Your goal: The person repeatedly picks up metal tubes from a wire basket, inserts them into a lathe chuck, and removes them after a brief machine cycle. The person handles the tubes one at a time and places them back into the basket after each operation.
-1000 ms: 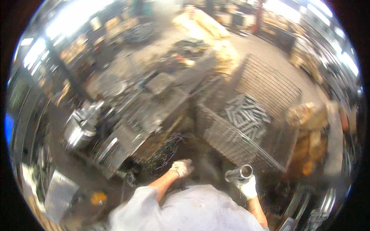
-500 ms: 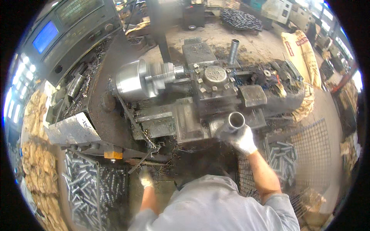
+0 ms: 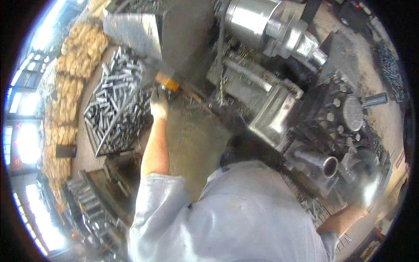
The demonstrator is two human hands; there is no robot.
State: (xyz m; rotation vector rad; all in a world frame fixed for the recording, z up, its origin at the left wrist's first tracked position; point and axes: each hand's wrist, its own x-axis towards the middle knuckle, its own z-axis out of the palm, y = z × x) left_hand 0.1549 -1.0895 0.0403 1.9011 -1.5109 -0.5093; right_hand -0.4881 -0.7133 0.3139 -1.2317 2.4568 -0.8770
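My left hand (image 3: 159,105), in a pale work glove, reaches out beside a bin of metal tubes (image 3: 118,94). Its fingers look stretched out, close to a yellow-orange block (image 3: 167,82) on the lathe's lower edge, and I see nothing held. On the far right my gloved right hand (image 3: 368,181) is smeared by motion, so its fingers cannot be made out. Near it, a wide hollow metal cylinder (image 3: 316,160) sits on the lathe carriage, apart from the hand. Beyond lies the round-topped tool post (image 3: 352,112) with its bolts.
The shiny lathe chuck (image 3: 255,17) is at the top, with a stepped part (image 3: 301,41) projecting from it. A short tube (image 3: 375,100) stands behind the tool post. Stacked tan sacks (image 3: 70,96) line the left. A rack of metal parts (image 3: 89,196) stands lower left.
The view has swung left and tilted. My right hand has let go of the wide cylinder and moved away rightward. My left hand has reached forward toward the tube bin and yellow-orange block.
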